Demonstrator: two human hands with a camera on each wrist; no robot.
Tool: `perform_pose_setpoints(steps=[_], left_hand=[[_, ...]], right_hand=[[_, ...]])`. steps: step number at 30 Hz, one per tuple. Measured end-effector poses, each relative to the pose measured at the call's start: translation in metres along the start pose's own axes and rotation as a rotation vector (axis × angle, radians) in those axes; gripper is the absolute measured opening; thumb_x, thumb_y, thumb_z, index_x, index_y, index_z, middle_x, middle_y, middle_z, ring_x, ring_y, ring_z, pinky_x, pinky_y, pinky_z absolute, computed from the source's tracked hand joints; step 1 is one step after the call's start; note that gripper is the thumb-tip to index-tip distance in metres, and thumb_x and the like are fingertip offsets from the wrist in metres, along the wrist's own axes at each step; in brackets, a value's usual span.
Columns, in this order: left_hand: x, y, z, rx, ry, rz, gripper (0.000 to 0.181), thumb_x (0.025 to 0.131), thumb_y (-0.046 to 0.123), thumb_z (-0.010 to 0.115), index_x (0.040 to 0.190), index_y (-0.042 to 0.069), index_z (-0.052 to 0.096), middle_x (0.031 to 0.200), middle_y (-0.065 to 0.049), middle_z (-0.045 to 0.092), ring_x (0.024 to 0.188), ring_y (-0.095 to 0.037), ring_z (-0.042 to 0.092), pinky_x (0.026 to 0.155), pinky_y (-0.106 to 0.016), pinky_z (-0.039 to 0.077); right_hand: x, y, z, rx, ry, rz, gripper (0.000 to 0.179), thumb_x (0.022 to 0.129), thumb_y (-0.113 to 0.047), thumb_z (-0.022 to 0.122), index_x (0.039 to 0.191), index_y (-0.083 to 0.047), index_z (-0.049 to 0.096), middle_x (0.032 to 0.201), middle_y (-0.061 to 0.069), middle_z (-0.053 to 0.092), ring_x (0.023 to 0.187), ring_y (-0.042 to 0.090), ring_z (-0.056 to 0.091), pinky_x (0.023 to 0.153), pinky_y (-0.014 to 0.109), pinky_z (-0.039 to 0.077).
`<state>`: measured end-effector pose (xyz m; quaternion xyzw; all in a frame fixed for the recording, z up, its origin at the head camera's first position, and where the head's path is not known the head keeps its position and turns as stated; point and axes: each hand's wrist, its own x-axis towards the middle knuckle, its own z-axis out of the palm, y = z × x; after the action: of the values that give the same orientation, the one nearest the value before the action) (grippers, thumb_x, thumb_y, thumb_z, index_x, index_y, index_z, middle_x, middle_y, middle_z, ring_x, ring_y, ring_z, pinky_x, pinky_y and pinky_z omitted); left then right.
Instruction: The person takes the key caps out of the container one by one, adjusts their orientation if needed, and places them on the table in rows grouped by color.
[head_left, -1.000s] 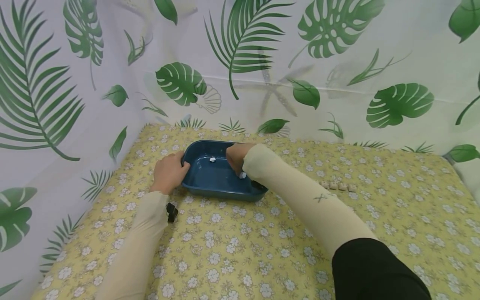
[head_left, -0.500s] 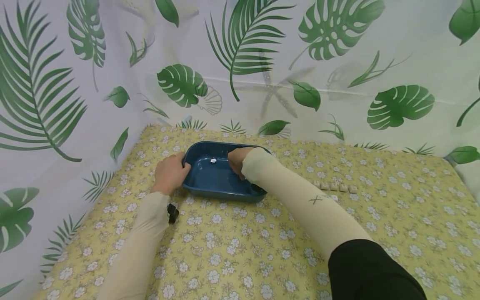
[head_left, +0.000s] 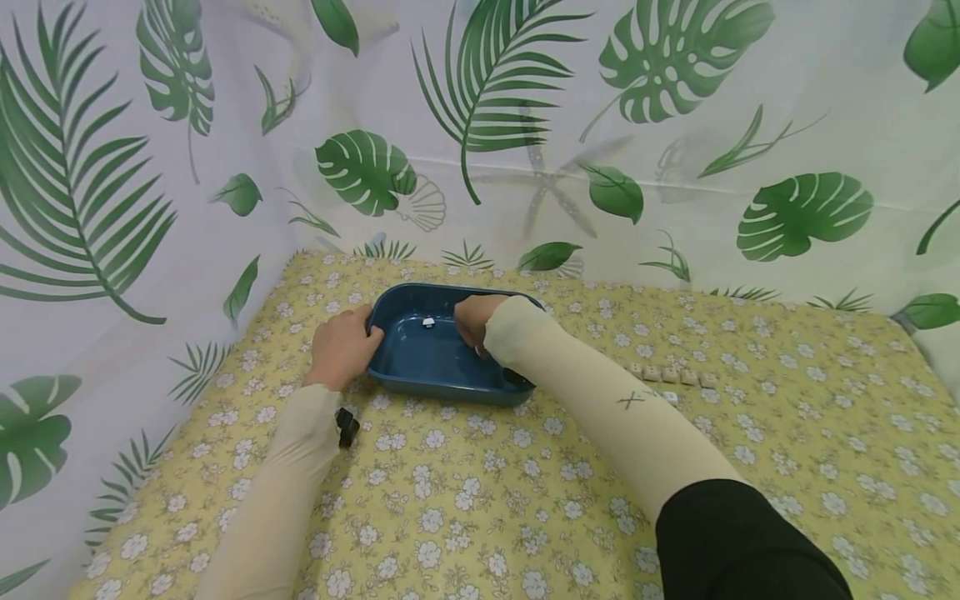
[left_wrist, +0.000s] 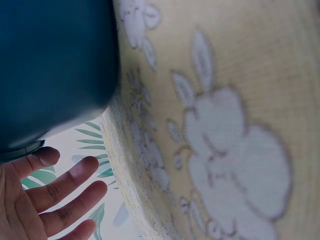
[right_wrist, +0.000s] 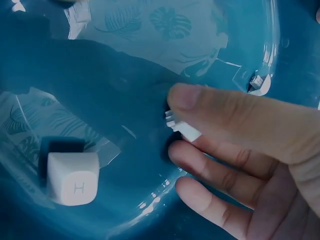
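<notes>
A blue plastic basin point(head_left: 435, 350) stands on the table. My left hand point(head_left: 341, 346) grips its left end; in the left wrist view the index fingertip meets the rim and the other fingers stretch out beside it. Inside the basin, my right hand point(head_left: 476, 319) pinches a small white keycap point(right_wrist: 188, 131) between thumb and index finger, low over the bottom. A white keycap marked H point(right_wrist: 77, 182) lies near these fingers. Another white keycap point(right_wrist: 261, 85) lies by the basin's wall and shows its hollow underside. The right forearm covers part of the basin's right end.
To the right of the basin, a row of several beige keycaps point(head_left: 670, 375) lies on the yellow flowered tablecloth point(head_left: 465, 533). A single white keycap point(head_left: 670, 398) sits just in front of the row, beside the right sleeve. A leaf-printed cloth hangs behind and at the left.
My right hand has shifted slightly within the basin, and the white keycap seen by its fingers one second ago is now mostly hidden behind the hand. My left hand keeps its place.
</notes>
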<state>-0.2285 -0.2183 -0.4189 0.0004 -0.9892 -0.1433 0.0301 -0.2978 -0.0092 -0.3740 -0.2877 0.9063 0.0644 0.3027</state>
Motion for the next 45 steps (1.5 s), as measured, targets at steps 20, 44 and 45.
perform_pose_setpoints(steps=[20, 44, 45], left_hand=[[-0.001, -0.001, 0.003, -0.005, 0.031, 0.016, 0.042, 0.095, 0.025, 0.042, 0.129, 0.004, 0.054, 0.105, -0.022, 0.065, 0.082, -0.034, 0.062, 0.071, -0.048, 0.048], [-0.005, -0.002, 0.005, -0.001, 0.051, 0.044, 0.04, 0.094, 0.024, 0.043, 0.126, 0.003, 0.055, 0.092, -0.02, 0.065, 0.064, -0.027, 0.054, 0.057, -0.037, 0.039], [-0.005, -0.002, 0.005, -0.001, 0.05, 0.043, 0.04, 0.094, 0.024, 0.043, 0.126, 0.003, 0.055, 0.093, -0.02, 0.065, 0.064, -0.027, 0.054, 0.058, -0.038, 0.039]], right_hand=[[-0.002, 0.003, -0.003, 0.044, 0.113, -0.171, 0.013, 0.079, -0.003, 0.071, 0.091, -0.008, 0.068, 0.092, 0.002, 0.062, 0.079, 0.016, 0.055, 0.069, 0.029, 0.049], [-0.087, 0.021, -0.024, 0.066, 0.419, -0.449, 0.011, 0.082, -0.005, 0.068, 0.089, -0.014, 0.067, 0.089, 0.002, 0.065, 0.078, 0.016, 0.058, 0.073, 0.029, 0.05], [-0.092, 0.022, -0.024, 0.063, 0.431, -0.454, 0.011, 0.083, -0.005, 0.068, 0.089, -0.013, 0.067, 0.09, 0.002, 0.065, 0.079, 0.016, 0.059, 0.073, 0.03, 0.05]])
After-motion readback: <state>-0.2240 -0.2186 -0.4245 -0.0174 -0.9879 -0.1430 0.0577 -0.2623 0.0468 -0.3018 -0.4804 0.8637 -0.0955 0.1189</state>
